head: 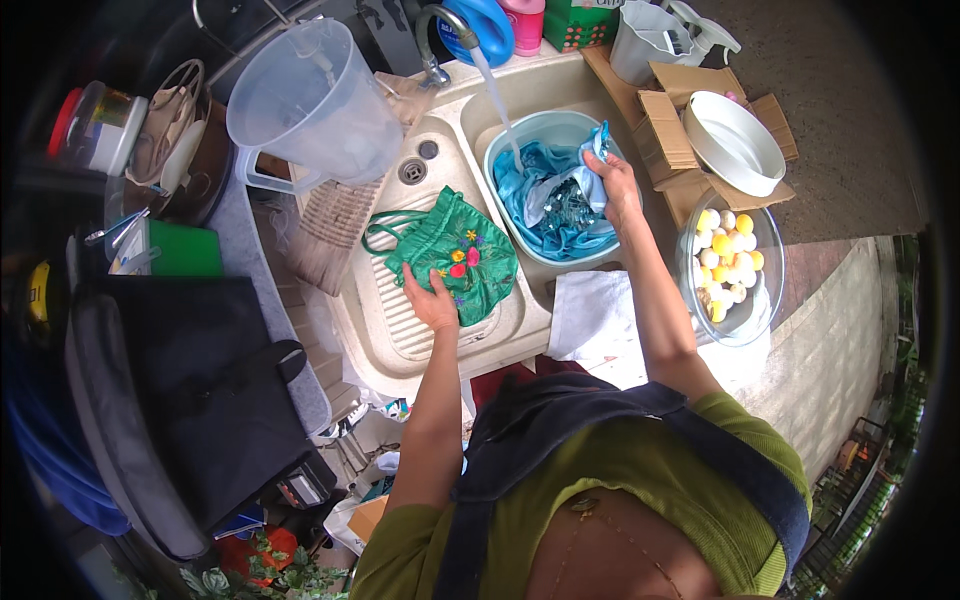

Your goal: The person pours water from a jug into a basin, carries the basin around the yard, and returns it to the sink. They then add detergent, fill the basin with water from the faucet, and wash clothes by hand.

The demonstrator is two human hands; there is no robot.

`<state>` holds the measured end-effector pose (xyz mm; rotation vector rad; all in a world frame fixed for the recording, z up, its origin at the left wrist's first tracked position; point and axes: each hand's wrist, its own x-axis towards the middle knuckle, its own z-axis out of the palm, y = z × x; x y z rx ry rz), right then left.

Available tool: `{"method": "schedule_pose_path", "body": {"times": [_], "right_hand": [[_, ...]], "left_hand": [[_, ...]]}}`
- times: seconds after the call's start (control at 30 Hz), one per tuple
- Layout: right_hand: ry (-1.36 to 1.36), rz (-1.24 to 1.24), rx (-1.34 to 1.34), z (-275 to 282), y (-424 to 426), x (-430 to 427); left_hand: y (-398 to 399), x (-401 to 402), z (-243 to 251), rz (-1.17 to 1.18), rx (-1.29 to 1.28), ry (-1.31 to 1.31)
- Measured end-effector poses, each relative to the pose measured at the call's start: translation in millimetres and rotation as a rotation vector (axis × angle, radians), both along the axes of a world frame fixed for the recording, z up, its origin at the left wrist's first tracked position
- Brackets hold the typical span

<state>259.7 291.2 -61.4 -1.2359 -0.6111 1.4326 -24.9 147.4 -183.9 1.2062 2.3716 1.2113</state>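
My left hand [433,301] rests with fingers spread on a green embroidered drawstring bag [480,281], which lies on the ribbed drainboard [401,311] of the sink. Flowers in red, yellow and purple decorate the bag. In my right hand [615,180] is a pinched part of a blue sequined cloth [570,199], lifted at the right side of a pale blue basin [540,259]. The rest of the shiny blue fabric lies bunched inside. Water runs from the metal faucet [450,34] into the basin, which stands in the sink bowl [555,79].
Left of the sink stand a large plastic measuring jug [315,112] and a wooden washboard [330,232]. To the right are a cardboard box [664,139] with a white round dish [735,142], and a glass bowl [731,262] of yellow and white balls. A white cloth [592,315] hangs over the front edge.
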Motion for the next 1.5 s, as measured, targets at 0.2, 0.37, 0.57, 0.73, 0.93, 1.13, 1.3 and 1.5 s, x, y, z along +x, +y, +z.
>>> {"method": "schedule_pose_path", "body": {"times": [0.2,0.37,0.57,0.73,0.93,1.13,1.3,1.5], "right_hand": [[0.097,0.015,0.247,103.0,-5.4,-7.3],[0.042,0.041,0.478,200.6,-4.8,-20.0],[0.136,0.101,0.708,213.4,-13.4,-13.0],[0.21,0.154,0.258,96.6,-40.1,-39.9],[-0.194,-0.46,-0.11,-62.7,-91.9,31.1],[-1.234,0.1,-0.127,-119.7,-31.1,16.2],[-1.466,0.309,-0.294,-214.3,7.7,27.1],[-1.699,0.308,0.037,-243.2,63.8,35.7]], "left_hand": [[1.4,9.6,12.3,-0.035,-0.046,-0.088],[-1.3,-4.0,-1.6,-0.001,0.023,0.022],[4.1,31.8,77.9,-0.256,0.086,-0.02],[112.9,69.8,102.5,-0.988,0.017,-0.558],[114.6,77.3,62.6,-0.941,-0.21,0.013],[137.1,147.7,24.9,-1.041,-0.363,0.337],[171.7,186.1,-28.6,-1.031,-0.899,0.393],[204.3,201.1,-74.0,-0.801,-0.641,0.34]]}}
